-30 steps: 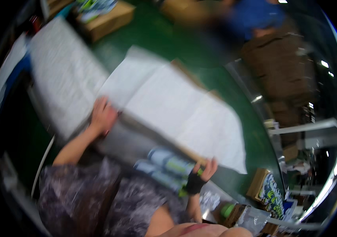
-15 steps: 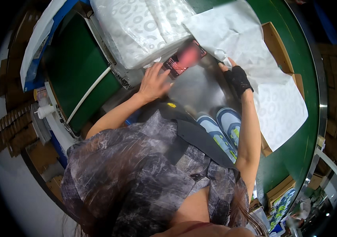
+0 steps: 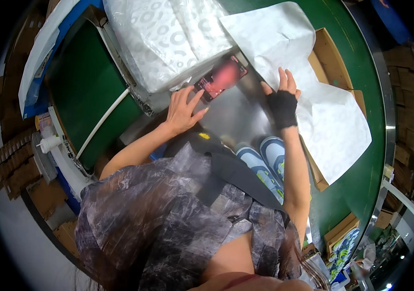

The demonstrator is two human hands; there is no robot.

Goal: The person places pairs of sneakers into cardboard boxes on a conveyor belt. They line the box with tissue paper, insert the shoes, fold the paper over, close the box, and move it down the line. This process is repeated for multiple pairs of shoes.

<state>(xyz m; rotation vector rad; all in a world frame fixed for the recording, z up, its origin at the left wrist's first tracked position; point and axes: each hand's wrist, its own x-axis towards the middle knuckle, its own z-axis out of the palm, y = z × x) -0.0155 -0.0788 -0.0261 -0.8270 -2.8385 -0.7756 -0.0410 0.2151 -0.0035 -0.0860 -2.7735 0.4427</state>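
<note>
My left hand point(image 3: 183, 111) has its fingers spread, tips beside a phone point(image 3: 207, 92) with a lit, partly blurred screen. Nothing shows in its grasp. The phone lies against a thick stack of patterned white tissue paper point(image 3: 168, 39) in clear plastic. My right hand point(image 3: 283, 99), in a black fingerless glove, lies with fingers stretched out at the left edge of a loose sheet of white paper point(image 3: 333, 131). That sheet drapes over an open brown cardboard box point(image 3: 330, 58). Closer to me, a pair of blue-grey sneakers point(image 3: 260, 167) with yellow-green accents sits left of my right forearm.
Under the box is a green work surface point(image 3: 362, 97) with a metal rim. A shiny metal surface point(image 3: 236, 111) lies between my hands. At the near right stands another box point(image 3: 341, 230) beside colourful shoes. A white cable point(image 3: 102, 123) curves along the left.
My right hand's fingers have gone from bent at the paper's edge to stretched out over it. My left hand's fingers have spread wider. The whole view has shifted slightly.
</note>
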